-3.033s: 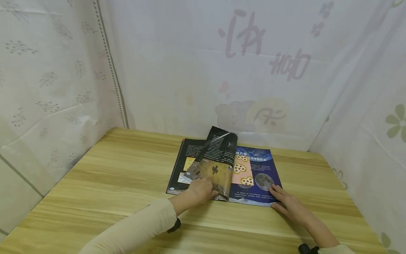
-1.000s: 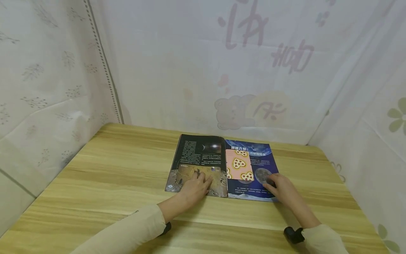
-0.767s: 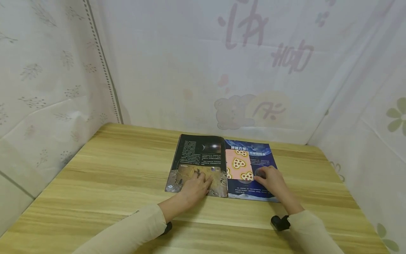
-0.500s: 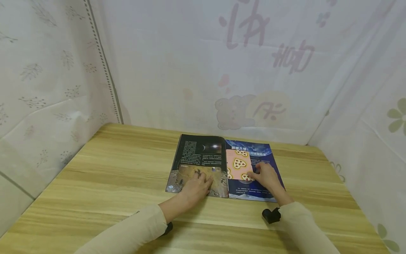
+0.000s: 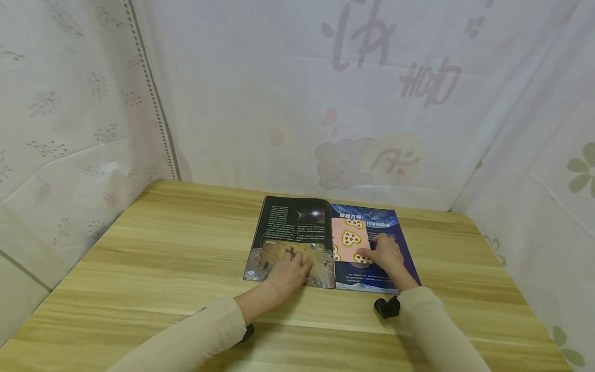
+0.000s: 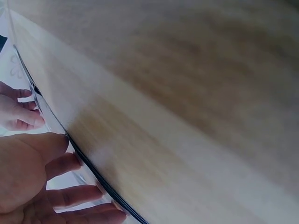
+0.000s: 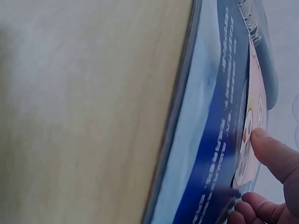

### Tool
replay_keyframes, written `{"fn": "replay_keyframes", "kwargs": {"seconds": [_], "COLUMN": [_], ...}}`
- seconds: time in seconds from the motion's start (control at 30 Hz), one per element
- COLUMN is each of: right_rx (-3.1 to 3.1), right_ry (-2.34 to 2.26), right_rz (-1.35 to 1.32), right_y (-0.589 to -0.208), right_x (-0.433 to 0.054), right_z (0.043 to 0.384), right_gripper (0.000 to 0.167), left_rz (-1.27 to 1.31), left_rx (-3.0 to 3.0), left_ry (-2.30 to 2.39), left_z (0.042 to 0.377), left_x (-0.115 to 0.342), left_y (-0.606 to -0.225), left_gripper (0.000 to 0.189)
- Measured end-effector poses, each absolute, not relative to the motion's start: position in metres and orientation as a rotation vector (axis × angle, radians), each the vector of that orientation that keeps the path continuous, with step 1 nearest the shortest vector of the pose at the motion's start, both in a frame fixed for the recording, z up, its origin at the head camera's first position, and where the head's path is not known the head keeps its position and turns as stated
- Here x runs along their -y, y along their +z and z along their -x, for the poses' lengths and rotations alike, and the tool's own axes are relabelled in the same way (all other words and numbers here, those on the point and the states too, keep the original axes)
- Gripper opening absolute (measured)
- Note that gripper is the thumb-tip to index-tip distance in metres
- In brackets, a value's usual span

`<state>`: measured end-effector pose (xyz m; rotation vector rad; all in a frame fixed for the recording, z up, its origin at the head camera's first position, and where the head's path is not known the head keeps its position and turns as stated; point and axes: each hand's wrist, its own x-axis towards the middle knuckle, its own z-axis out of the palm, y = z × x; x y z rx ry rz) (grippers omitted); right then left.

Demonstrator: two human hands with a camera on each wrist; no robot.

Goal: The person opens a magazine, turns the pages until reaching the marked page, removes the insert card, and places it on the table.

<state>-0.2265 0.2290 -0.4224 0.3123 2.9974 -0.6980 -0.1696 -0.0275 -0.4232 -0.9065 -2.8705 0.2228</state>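
Note:
An open magazine (image 5: pixel 297 219) lies on the wooden table, with a black space-themed left page and a blue moon page on the right. A pink card (image 5: pixel 345 232) patterned with hearts lies on the right page beside the fold. My right hand (image 5: pixel 387 254) is at its lower right corner. In the right wrist view the thumb (image 7: pixel 267 145) presses on the card (image 7: pixel 256 100), while the other fingers bend down by the page. My left hand (image 5: pixel 287 273) rests on the lower left page, its fingers (image 6: pixel 74 197) spread over the edge in the left wrist view.
The wooden table top (image 5: pixel 153 274) stretches around the magazine. A pale printed curtain (image 5: pixel 260 103) hangs behind it and at both sides. A black wrist device (image 5: pixel 387 307) sits by the right sleeve, and another (image 5: pixel 248 333) shows under the left forearm.
The lifted page has been turned over to the left and lies flat under my left hand. My right hand has moved left from the page's outer edge onto the pink card.

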Motion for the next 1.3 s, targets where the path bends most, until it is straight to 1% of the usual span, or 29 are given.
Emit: {"fn": "replay_keyframes", "kwargs": {"seconds": [0.57, 0.8, 1.03, 1.3], "right_rx": [-2.918, -2.909, -2.881, -2.888], "right_ry": [-0.686, -0.652, -0.669, -0.770], "right_rz": [-0.346, -0.369, -0.407, -0.446], "right_y": [-0.416, -0.414, -0.413, -0.415], "right_x": [-0.221, -0.216, -0.213, -0.211], "right_z": [0.231, 0.234, 0.235, 0.234], "right_gripper": [0.055, 0.043, 0.049, 0.046], "left_rz": [0.908, 0.900, 0.895, 0.908], "left_rx": [2.866, 2.872, 2.863, 2.852], "left_ry": [0.260, 0.233, 0.244, 0.298], "left_z": [0.170, 0.170, 0.170, 0.169], "left_x": [0.026, 0.027, 0.027, 0.027], "left_y": [-0.423, -0.422, -0.423, -0.425], "left_gripper": [0.044, 0.043, 0.042, 0.046]}}
